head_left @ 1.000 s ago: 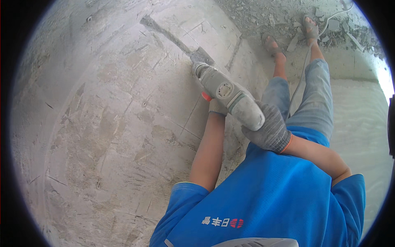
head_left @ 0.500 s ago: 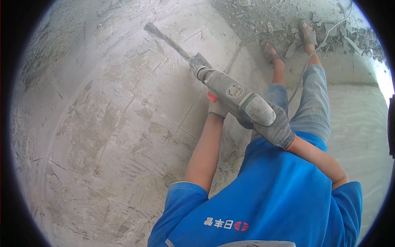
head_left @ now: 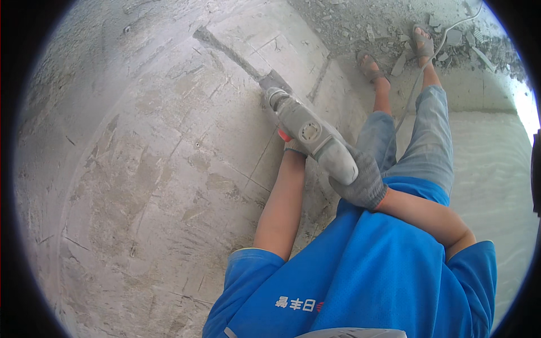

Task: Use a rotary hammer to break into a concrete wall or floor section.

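Note:
I hold a grey, dust-covered rotary hammer (head_left: 309,131) at an angle against the pale, scored wall (head_left: 146,186). Its front end is at a rough cut groove (head_left: 228,52), where a widened dark patch surrounds it; the bit's tip cannot be made out. My left hand (head_left: 295,145), in a pale glove with a dark cuff, grips below the tool near a red part, its fingers mostly hidden. My right hand (head_left: 360,181), in a grey knit glove with an orange cuff, is closed on the rear handle, beneath the housing.
Rubble and flat broken pieces (head_left: 400,59) lie around my sandalled feet on the dusty floor. A pale cable (head_left: 455,27) runs across the rubble and down beside my legs. A smooth whitish surface (head_left: 487,163) lies at the right.
The tool and both hands shifted slightly down and right, then back up and left, with small changes in angle. My grip stays on the tool.

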`<state>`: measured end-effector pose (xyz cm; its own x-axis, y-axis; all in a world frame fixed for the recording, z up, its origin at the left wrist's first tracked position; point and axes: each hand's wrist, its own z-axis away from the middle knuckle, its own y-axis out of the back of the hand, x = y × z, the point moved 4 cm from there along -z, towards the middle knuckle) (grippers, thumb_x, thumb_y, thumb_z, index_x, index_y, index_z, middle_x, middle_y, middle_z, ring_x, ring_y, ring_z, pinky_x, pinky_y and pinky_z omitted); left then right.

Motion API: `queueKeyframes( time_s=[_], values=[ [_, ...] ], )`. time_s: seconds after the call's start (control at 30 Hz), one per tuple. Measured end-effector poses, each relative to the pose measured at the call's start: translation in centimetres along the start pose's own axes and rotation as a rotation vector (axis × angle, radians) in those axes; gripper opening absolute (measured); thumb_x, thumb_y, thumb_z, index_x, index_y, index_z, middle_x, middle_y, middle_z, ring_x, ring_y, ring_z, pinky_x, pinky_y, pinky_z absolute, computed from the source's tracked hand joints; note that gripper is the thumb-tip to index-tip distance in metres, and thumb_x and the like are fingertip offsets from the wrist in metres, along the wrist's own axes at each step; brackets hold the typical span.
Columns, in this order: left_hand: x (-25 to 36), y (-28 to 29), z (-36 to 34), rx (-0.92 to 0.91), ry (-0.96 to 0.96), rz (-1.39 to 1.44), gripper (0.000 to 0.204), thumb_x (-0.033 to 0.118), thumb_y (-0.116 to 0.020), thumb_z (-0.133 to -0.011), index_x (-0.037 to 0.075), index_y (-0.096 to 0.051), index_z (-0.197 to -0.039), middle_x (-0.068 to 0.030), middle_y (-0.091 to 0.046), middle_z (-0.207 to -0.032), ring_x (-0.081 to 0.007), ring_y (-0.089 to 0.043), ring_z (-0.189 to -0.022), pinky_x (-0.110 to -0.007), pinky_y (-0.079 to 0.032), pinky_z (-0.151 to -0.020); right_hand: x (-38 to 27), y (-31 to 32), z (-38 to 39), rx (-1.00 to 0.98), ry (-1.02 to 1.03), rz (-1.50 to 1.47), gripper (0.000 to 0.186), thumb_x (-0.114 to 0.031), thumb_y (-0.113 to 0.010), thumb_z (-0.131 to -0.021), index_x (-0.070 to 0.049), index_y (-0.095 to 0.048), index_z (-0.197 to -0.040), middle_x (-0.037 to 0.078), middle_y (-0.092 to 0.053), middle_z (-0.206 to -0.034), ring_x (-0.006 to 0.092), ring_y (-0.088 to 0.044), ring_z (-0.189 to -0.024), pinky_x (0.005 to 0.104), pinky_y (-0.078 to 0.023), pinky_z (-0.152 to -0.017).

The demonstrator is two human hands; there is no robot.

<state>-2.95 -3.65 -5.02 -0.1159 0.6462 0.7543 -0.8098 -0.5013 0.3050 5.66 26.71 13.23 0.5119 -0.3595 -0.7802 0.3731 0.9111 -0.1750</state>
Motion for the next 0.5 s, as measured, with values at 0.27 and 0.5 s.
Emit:
queueKeyframes(
  time_s=[0.27, 0.5],
  values=[
    [14.5, -4.5, -4.0, 0.055, 0.222, -0.128, 0.042, 0.015, -0.05, -0.091, 0.006, -0.038, -0.131, -0.0105, -0.051, -0.126, -0.0214, -0.051, -0.115, -0.035, -0.045, -0.094, 3.9, 7.2, -1.1, -0.078, -0.156, -0.181, 0.041, -0.014, -0.07, -0.07, -0.002, -0.058, -0.108, 0.013, -0.065, -0.097, 0.0201, -0.064, -0.088, 0.031, -0.05, -0.077],
    [14.7, -6.3, -4.0, 0.428, 0.643, 0.486, 0.037, 0.012, -0.063, -0.081, 0.006, -0.052, -0.116, -0.0092, -0.063, -0.098, -0.0236, -0.062, -0.092, -0.034, -0.05, -0.077, 4.6, 12.7, -5.1, -0.308, -0.356, -0.204, 0.017, -0.012, -0.066, -0.071, -0.004, -0.063, -0.084, 0.003, -0.063, -0.074, 0.0111, -0.061, -0.07, 0.0279, -0.048, -0.061]
  ],
)
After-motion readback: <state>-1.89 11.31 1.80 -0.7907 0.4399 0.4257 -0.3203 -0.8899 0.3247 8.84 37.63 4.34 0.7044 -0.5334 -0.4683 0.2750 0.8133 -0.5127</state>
